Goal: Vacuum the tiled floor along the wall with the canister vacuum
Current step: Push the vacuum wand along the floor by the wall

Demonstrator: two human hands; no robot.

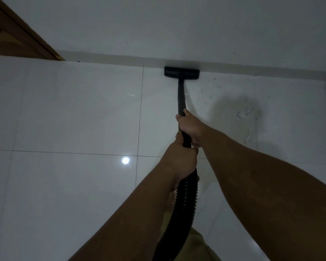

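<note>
Here, both hands are wrapped around the black vacuum wand [181, 98] near the middle of the frame. The right hand [191, 127] grips higher up the tube, fingers closed round it, with the thumb lying along the wand toward the floor head. The left hand [181, 162] clasps the tube just below, at the point where the rigid wand meets the ribbed black hose [184, 196]; the two hands sit nearly touching. The hose runs down between the bare forearms to the bottom edge of the frame, passing over a patch of tan clothing [198, 243] at lower centre.

The wand reaches up the frame to the flat black floor head [181, 73], which rests on the glossy white tiled floor [73, 113] with its long edge against the pale skirting [111, 57] at the foot of the white wall [177, 25]. It lies just right of a vertical grout line. To the right of the wand the tile shows dusty smears and specks [247, 113]. A brown wooden door frame [13, 32] fills the upper left corner. A round light reflection [125, 160] shines on the floor left of the hands.
</note>
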